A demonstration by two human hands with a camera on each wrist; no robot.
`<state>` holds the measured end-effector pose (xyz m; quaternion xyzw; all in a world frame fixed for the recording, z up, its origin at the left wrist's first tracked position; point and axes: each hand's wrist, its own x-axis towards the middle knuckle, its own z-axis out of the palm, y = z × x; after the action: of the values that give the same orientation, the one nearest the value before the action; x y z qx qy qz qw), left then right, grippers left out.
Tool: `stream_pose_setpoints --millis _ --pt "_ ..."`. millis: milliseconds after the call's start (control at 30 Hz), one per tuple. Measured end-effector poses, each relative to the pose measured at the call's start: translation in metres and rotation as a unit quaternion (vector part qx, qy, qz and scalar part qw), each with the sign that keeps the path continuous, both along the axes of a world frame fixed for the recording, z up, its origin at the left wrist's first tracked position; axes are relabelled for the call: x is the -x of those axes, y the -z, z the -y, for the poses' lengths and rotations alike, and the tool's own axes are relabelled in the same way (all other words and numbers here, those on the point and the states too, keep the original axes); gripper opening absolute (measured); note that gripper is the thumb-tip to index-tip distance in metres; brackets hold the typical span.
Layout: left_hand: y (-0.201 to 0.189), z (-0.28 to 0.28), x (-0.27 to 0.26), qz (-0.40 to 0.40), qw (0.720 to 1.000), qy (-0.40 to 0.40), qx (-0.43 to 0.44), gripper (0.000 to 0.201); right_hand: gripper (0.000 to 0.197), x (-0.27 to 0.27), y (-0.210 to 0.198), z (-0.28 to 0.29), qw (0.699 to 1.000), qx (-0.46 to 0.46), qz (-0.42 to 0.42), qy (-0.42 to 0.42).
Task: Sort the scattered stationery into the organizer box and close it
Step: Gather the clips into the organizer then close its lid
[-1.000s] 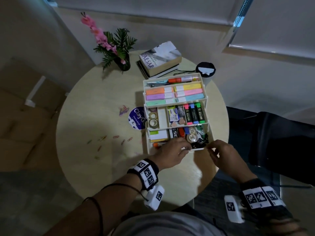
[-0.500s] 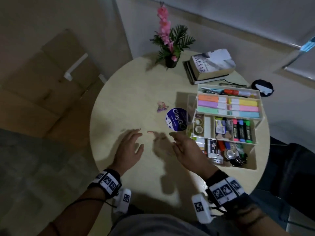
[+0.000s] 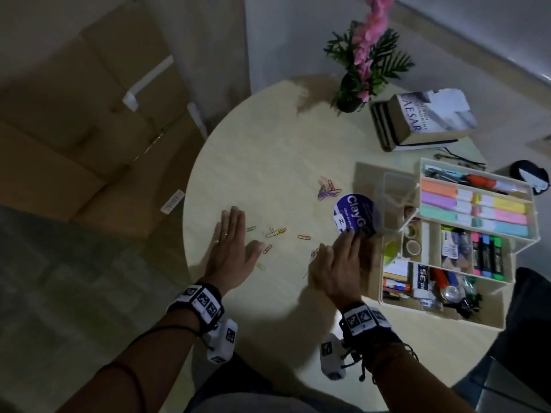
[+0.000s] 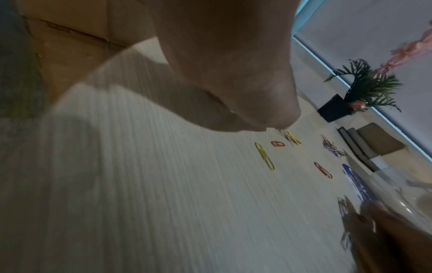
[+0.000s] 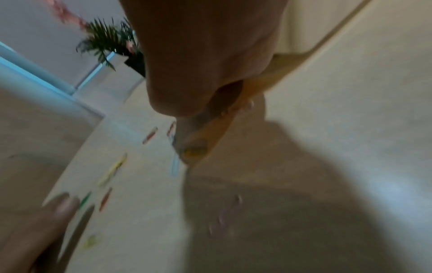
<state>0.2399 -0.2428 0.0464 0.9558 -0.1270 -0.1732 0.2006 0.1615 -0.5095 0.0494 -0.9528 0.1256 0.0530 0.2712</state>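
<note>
Several coloured paper clips lie loose on the round table: a yellow bunch [image 3: 275, 232], a red one [image 3: 304, 237] and a purple bunch [image 3: 328, 187]. My left hand [image 3: 231, 234] lies flat on the table left of them, fingers straight. To their right, my right hand [image 3: 340, 254] is flat too, fingertips at the blue ClayGo lid [image 3: 354, 216]. Neither hand holds anything. The white tiered organizer box [image 3: 441, 320] stands spread open at the right, with highlighters, tape and clips inside. The left wrist view shows a yellow clip [image 4: 265, 157] beyond my palm.
A clear plastic tub [image 3: 396, 198] sits between the lid and the organizer. A potted plant with pink flowers [image 3: 363, 70] and stacked books [image 3: 423, 120] stand at the back. Cardboard boxes [image 3: 89, 129] are on the floor left of the table edge.
Both hands left the organizer's front tray and swung left over the table. They now lie flat on either side of the scattered clips. The head view turned left.
</note>
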Motion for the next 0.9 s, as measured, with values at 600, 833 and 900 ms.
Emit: stream_pose_setpoints --millis 600,833,900 --pt "-0.001 0.012 0.021 0.093 0.959 0.267 -0.014 0.075 0.075 -0.158 -0.006 0.031 0.997 -0.016 0.003 -0.070" --pt "0.002 0.011 0.024 0.107 0.961 0.253 -0.024 0.082 0.067 -0.120 0.006 0.012 0.987 0.012 -0.069 -0.142" --pt "0.002 0.011 0.023 0.099 0.961 0.257 -0.034 0.083 0.065 -0.093 0.003 0.001 0.983 0.007 -0.063 -0.170"
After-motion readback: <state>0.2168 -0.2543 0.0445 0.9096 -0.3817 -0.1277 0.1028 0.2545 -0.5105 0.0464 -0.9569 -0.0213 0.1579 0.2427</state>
